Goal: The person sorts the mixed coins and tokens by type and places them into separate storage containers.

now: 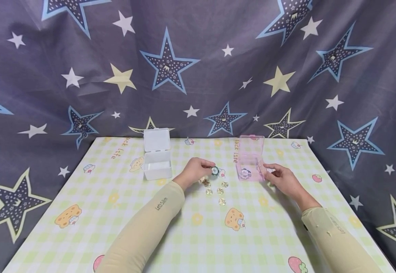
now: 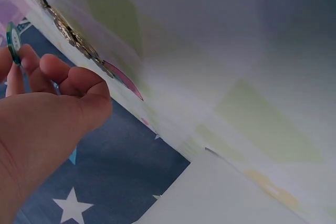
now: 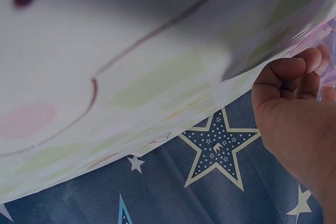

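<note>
My left hand [image 1: 196, 171] pinches a green round chip [image 1: 215, 171] with a pale centre between thumb and fingertips, just above the table. In the left wrist view the same chip [image 2: 13, 42] stands on edge in the fingers. Several gold coins [image 1: 220, 191] lie below and beside that hand, a few of them bunched close to it. A clear pink box [image 1: 251, 148] has its lid raised; my right hand [image 1: 281, 179] grips its right side wall. Some white and dark pattern shows in or through the box; which, I cannot tell. The right wrist view shows curled fingers [image 3: 294, 72] at the pink plastic.
Left of the coins, a white box [image 1: 158, 173] with a divider inside stands with its lid up. A checked cloth [image 1: 170, 235] with printed cartoons covers the table. Behind the table's far edge hangs a dark curtain [image 1: 198, 76] with stars.
</note>
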The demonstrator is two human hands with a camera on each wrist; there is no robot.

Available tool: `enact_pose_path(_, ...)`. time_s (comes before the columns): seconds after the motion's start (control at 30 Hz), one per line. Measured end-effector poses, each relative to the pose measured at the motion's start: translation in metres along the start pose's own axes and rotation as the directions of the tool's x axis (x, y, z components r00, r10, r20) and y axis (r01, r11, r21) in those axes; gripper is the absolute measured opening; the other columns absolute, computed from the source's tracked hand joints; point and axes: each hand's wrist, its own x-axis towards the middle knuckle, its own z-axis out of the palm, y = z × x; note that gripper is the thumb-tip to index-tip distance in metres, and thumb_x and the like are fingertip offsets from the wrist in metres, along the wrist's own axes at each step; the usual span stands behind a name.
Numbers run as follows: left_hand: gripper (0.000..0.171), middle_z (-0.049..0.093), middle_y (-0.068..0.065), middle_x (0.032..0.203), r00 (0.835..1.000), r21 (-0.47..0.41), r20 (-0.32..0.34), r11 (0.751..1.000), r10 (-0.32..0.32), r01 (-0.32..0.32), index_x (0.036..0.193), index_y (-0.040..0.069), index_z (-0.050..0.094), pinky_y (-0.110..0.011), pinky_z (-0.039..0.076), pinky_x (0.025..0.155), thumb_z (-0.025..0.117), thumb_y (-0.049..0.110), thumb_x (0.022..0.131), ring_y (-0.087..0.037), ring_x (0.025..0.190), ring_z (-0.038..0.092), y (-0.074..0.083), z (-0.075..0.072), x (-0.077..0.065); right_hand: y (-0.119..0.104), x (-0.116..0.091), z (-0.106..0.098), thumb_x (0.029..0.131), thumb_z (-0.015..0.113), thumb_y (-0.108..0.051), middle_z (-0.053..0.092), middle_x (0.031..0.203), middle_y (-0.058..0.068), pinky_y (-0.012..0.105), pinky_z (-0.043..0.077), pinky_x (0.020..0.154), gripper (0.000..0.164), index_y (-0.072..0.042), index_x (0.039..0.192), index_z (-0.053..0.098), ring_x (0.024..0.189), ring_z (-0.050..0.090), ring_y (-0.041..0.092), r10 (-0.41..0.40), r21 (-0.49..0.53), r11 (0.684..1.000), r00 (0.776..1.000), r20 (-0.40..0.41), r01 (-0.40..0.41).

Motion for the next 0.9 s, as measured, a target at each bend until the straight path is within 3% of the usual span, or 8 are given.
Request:
enact_pose_path(0.37,0.032,0.075,-0.006,0.137,0.996,-0.184,-0.051,0.981,-0.077,0.067,0.127,0.013,0.080,-0.040,0.053,0.109,0.075,0.011,0.095,-0.025,0.127,0.066,0.001,0.001,0.004,-0.001,-0.002,0.001,0.108,0.067,-0.024,0.076,0.096,0.018,0.026,0.047,0.068,0.050,-0.005,0.153,0.057,0.079,0.065,0.020,0.009,0.015,1.000,1.000,-0.004,-0.009)
enact_pose_path(0.53,0.034,0.073,-0.005,0.141,0.992,-0.251,-0.046,0.963,-0.115,0.100,0.129,0.013,0.078,-0.044,0.049,0.116,0.075,0.012,0.095,-0.027,0.136,0.063,0.000,0.002,0.006,-0.001,-0.002,0.002,0.108,0.066,-0.023,0.076,0.096,0.019,0.026,0.047,0.069,0.049,-0.004,0.153,0.057,0.079,0.065,0.021,0.006,0.004,1.000,1.000,-0.007,-0.006)
enact_pose_path(0.9,0.035,0.074,-0.004,0.139,0.988,-0.349,-0.029,0.927,-0.155,0.135,0.127,0.015,0.080,-0.043,0.044,0.121,0.075,0.011,0.093,-0.026,0.138,0.062,0.009,0.011,0.007,0.000,0.000,0.001,0.108,0.066,-0.023,0.077,0.098,0.019,0.025,0.048,0.072,0.048,-0.006,0.153,0.057,0.081,0.066,0.022,0.010,-0.002,1.000,1.000,-0.009,-0.010)
